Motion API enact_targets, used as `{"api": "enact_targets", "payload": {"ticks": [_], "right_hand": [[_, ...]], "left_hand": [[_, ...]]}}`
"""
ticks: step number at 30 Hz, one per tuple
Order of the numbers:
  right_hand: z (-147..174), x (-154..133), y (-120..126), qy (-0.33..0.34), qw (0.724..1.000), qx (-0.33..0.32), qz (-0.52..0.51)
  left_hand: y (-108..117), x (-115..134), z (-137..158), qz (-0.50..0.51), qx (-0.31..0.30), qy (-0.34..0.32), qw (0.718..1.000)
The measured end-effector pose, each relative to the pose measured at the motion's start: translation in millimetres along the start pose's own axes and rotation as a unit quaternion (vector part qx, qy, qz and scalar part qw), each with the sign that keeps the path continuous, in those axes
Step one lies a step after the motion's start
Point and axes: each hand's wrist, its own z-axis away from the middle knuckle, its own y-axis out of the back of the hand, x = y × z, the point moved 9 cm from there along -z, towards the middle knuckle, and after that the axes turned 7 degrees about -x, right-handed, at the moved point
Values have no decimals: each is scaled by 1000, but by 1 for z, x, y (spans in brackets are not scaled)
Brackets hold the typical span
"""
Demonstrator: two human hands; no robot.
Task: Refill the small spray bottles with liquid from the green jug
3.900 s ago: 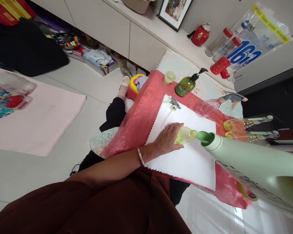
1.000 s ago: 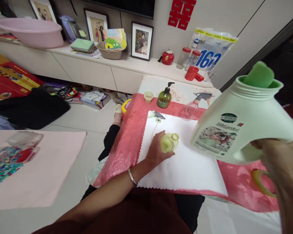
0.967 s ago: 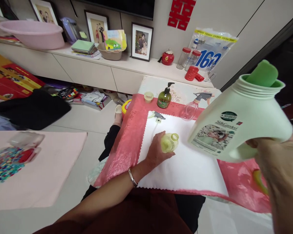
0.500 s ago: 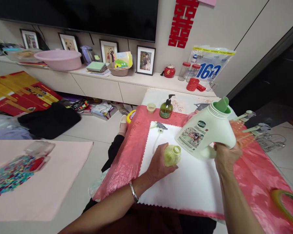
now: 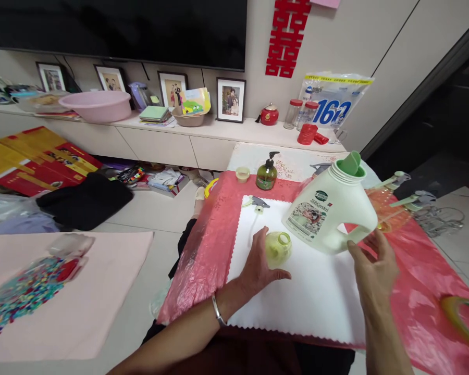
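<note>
A small round yellow-green bottle (image 5: 278, 251) with an uncapped mouth is on the white scalloped mat (image 5: 316, 297). My left hand (image 5: 257, 263) is beside it, thumb stretched away and fingers along its left side. A large pale green jug (image 5: 322, 211) stands at the mat's right part, with a green scoop-like piece (image 5: 352, 163) in its mouth. By its handle is my right hand (image 5: 376, 260), fingers apart and the thumb tip near or touching the handle. A grey spray head (image 5: 259, 202) with a thin tube lies on the mat behind the bottle.
On the pink table cover (image 5: 203, 250) stand a green pump bottle (image 5: 266, 174) and a small cup (image 5: 242, 174). Orange spray bottles (image 5: 393, 211) are right of the jug; a tape roll (image 5: 449, 317) lies near the right edge. Colourful small pieces (image 5: 27, 297) cover part of another table.
My right hand has loosened from the jug's handle, and the jug has come down slightly onto the table. My left thumb has moved off the small bottle. The view has shifted slightly.
</note>
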Motion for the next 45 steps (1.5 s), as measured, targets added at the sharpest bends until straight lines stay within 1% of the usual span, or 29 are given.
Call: {"api": "enact_targets", "payload": {"ticks": [3,6,8,10,12,14,15,17,18,20,21,23,27,33,36,39,43,45], "right_hand": [[35,3,23,-13,998,43,-48],[64,9,35,-23,996,50,-74],[80,13,38,-28,994,50,-95],[93,17,36,-34,993,42,-108],[103,19,31,-44,992,25,-113],[112,18,23,-59,991,6,-121],[116,17,19,-64,990,-3,-124],[124,13,11,-72,989,-22,-128],[127,11,7,-76,988,-30,-131],[135,7,0,-80,986,-46,-139],[138,5,-3,-84,985,-52,-142],[145,3,-7,-99,983,-65,-140],[157,5,-17,-130,976,-104,-141],[166,7,-28,-106,972,-157,-142],[170,2,-32,-113,968,-171,-145],[172,-3,-36,-105,966,-193,-134],[176,-7,-52,-63,951,-268,-138],[180,-12,-61,-53,940,-303,-146]], "left_hand": [[5,11,16,-57,2,-18,998],[16,34,37,-107,11,-57,993],[31,55,47,-132,35,-93,986],[49,74,49,-158,71,-124,977],[68,81,43,-180,107,-128,969],[84,73,30,-181,124,-91,971],[91,63,22,-168,123,-54,977],[100,34,8,-120,111,50,985],[102,19,3,-95,102,105,985],[101,-6,-2,-45,83,200,975],[99,-14,-4,-25,73,234,969],[94,-23,-7,7,54,273,960],[82,-27,-17,47,21,296,954],[70,-33,-21,142,1,320,937],[72,-33,-17,198,-2,315,928],[78,-29,-12,251,-11,297,921],[90,-21,-1,323,-5,276,905],[95,-14,6,359,-2,266,895]]}}
